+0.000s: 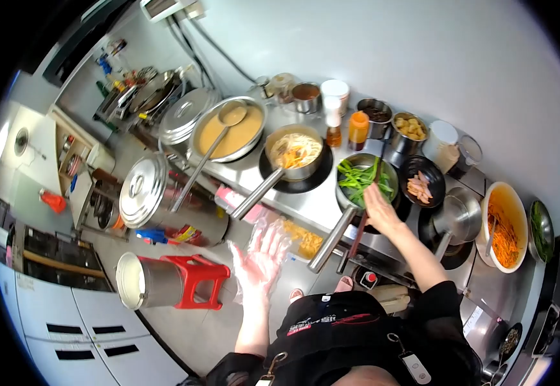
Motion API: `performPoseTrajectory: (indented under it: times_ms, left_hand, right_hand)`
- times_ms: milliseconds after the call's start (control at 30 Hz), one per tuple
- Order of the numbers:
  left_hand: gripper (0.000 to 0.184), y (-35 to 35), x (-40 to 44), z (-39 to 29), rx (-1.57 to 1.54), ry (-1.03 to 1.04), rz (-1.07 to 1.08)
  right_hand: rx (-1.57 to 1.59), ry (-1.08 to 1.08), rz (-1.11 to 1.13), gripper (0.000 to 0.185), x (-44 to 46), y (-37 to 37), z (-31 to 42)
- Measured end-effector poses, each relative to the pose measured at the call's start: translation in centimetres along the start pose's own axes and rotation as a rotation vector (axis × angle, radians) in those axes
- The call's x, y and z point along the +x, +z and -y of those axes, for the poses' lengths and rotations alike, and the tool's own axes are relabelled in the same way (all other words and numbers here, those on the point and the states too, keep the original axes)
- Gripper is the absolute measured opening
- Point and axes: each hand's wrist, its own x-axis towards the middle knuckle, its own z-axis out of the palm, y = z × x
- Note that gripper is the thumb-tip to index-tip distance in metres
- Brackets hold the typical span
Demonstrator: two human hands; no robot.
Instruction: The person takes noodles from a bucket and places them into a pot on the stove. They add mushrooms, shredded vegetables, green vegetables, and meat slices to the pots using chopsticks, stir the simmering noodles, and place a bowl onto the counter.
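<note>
My left hand (260,257) wears a clear plastic glove and hangs in front of the stove, palm up, fingers spread and holding nothing. Over the pan of green vegetables (357,183), my bare right hand (381,211) is closed around long dark chopsticks (359,237). Their far ends reach toward the greens; the exact grip is partly hidden. Left of this pan, a pot of noodles (296,151) with orange shreds sits on a burner. A small black bowl of sliced meat (419,183) stands to the right of the greens.
A big bowl of tan liquid (231,138) holds a ladle (212,145). An empty saucepan (458,215) and a tub of orange shreds (505,235) stand right. Jars and an orange bottle (358,127) line the wall. A red stool (196,280) and metal bucket (145,283) are on the floor.
</note>
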Motion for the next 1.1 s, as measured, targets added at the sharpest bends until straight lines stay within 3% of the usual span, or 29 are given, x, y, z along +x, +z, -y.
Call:
performPoseTrajectory:
  times_ms: [33, 100, 133, 167, 233, 300, 367, 500, 533, 667, 833, 900, 1033, 1100]
  left_hand:
    - [0.081, 0.0, -0.1, -0.8, 0.015, -0.015, 0.034]
    - [0.084, -1.1, -0.2, -2.6, 0.001, -0.043, 0.093]
    - [0.083, -1.1, -0.4, -3.6, -0.016, -0.057, 0.101]
    - [0.082, -0.9, -0.9, -4.4, -0.003, -0.050, 0.079]
    - [0.080, -1.7, -1.5, -6.2, 0.010, -0.044, 0.093]
    - [0.079, -3.1, -2.2, -7.6, 0.014, -0.034, 0.088]
    - [0.078, -3.9, -2.9, -8.9, 0.065, -0.014, 0.097]
    - [0.080, -6.0, -5.7, -11.9, 0.141, -0.055, 0.099]
    - [0.080, -6.7, -6.6, -12.7, 0.125, -0.057, 0.123]
    - [0.077, -9.5, -10.5, -16.5, 0.099, 0.030, 0.100]
    - [0.079, -10.2, -15.3, -21.0, -0.026, 0.129, 0.071]
    - [0.084, -11.1, -17.2, -22.7, 0.009, 0.260, 0.077]
    - [0.083, -12.5, -20.8, -24.1, 0.105, 0.366, -0.081]
    - [0.082, -13.7, -21.3, -24.6, -0.022, 0.445, -0.102]
  right_hand:
    - [-0.027, -0.008, 0.019, 0.097, 0.1, -0.4, 0.1]
    - [-0.210, -0.062, -0.081, 0.060, -0.5, 0.2, -0.4]
    - [-0.152, 0.075, -0.042, 0.046, -0.3, -3.1, 2.4]
    - [-0.223, 0.095, -0.184, 0.041, -0.9, -3.4, 3.7]
    - [0.022, 0.157, -0.333, 0.036, -0.9, -8.4, 11.3]
    - [0.368, 0.073, -0.353, 0.028, -0.4, -8.1, 17.0]
    - [0.995, 0.248, -0.116, 0.030, 0.7, -5.3, 23.2]
    - [1.482, 0.166, 0.200, 0.038, 4.6, 2.3, 31.3]
    - [1.582, 0.190, 0.237, 0.030, 5.2, 3.2, 33.0]
    - [1.614, 0.109, 0.447, 0.014, 6.6, 6.5, 38.1]
    - [1.536, -0.015, 0.467, 0.014, 10.2, 8.4, 45.1]
    - [1.413, -0.145, 0.432, 0.014, 12.1, 9.7, 47.3]
    - [1.438, -0.144, 0.634, 0.013, 15.3, 11.8, 52.8]
    - [1.407, -0.210, 0.645, 0.012, 16.4, 12.7, 56.0]
